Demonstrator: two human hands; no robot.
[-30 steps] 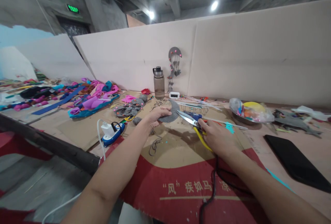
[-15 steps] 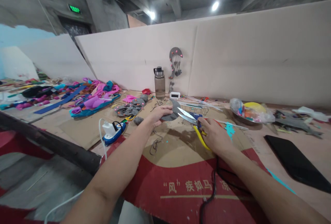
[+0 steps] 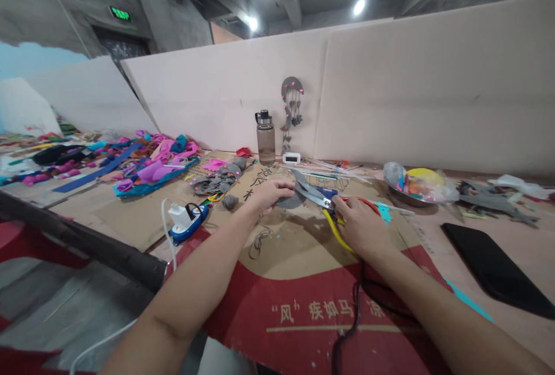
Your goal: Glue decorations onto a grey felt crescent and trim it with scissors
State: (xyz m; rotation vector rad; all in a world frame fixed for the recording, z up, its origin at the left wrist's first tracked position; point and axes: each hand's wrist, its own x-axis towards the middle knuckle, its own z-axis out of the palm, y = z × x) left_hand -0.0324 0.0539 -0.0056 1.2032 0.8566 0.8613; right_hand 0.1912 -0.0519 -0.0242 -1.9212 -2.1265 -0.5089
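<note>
Near the middle of the cardboard, my left hand (image 3: 274, 195) pinches a grey felt piece (image 3: 291, 200) between its fingers. My right hand (image 3: 359, 222) grips a pair of scissors (image 3: 315, 193) with a yellow handle (image 3: 333, 229). Their metal blades point left and lie across the felt, touching or just over it. Part of the felt is hidden behind the blades and my left fingers. A blue object (image 3: 328, 193) shows behind the scissors, mostly covered. Dark grey string (image 3: 259, 242) lies loose below my left hand.
Behind my hands stand a water bottle (image 3: 266, 141) and a small white digital clock (image 3: 291, 158). A grey moon-shaped hanging (image 3: 292, 87) is on the white panel. Felt scraps (image 3: 217, 179) and a power strip (image 3: 189, 225) lie left; a bowl (image 3: 414, 197) and phone (image 3: 494, 268) lie right.
The felt piece has turned and sits lower, its upper tip no longer standing up beside the blades. The scissor blades now angle more upward to the left, over the felt.
</note>
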